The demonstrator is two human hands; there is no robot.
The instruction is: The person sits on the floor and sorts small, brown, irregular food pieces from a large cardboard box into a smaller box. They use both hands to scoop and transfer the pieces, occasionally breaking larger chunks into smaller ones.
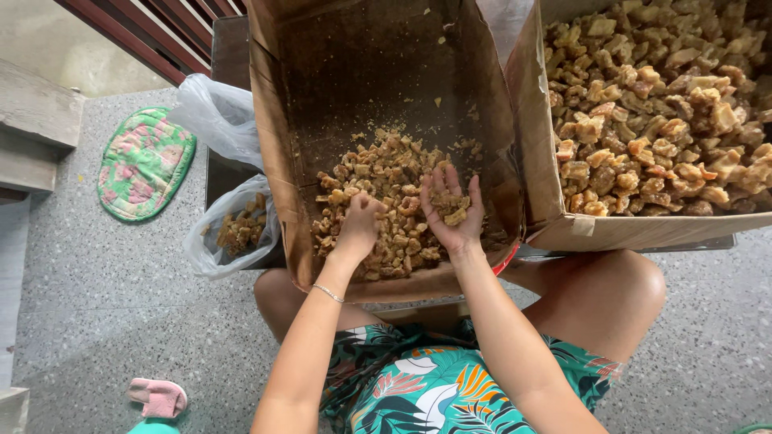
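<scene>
Left hand (358, 227): grip curled down into the chunks (386, 181), holding some.
Right hand (452, 210): open, palm up, chunks resting on it.
Box (277, 153): brown, around both hands.
Bag (233, 229): left of the left grip.

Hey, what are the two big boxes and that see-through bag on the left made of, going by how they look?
Both boxes look like brown corrugated cardboard, matt. The near box has folded flaps and dark stains inside; the full box shows a raw cut edge. The bag looks like thin clear plastic film: glossy, crinkled, with brown chunks showing through.
</scene>
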